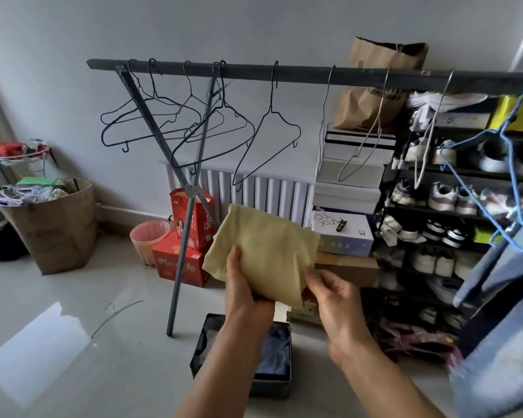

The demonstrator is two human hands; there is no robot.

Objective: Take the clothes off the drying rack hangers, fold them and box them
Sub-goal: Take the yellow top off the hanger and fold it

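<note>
Spanning the room from the left wall side to the right edge of view, the drying rack [284, 74] stood on the tiled floor [73, 342], its bar carrying empty wire hangers [266, 128]. A shoe shelf [453, 224] stood behind its right end, and a denim garment [501, 327] hung at the right edge. On the floor below the hands sat a dark box [281, 384] with folded blue clothing [277, 351] inside. Above it, in the air, was a folded yellow cloth [269, 248]. The left hand [243, 285] gripped its lower left edge, thumb on top and fingers underneath. The right hand [332, 294] pinched its lower right corner. One loose hanger [115, 315] lay on the floor to the left.
</note>
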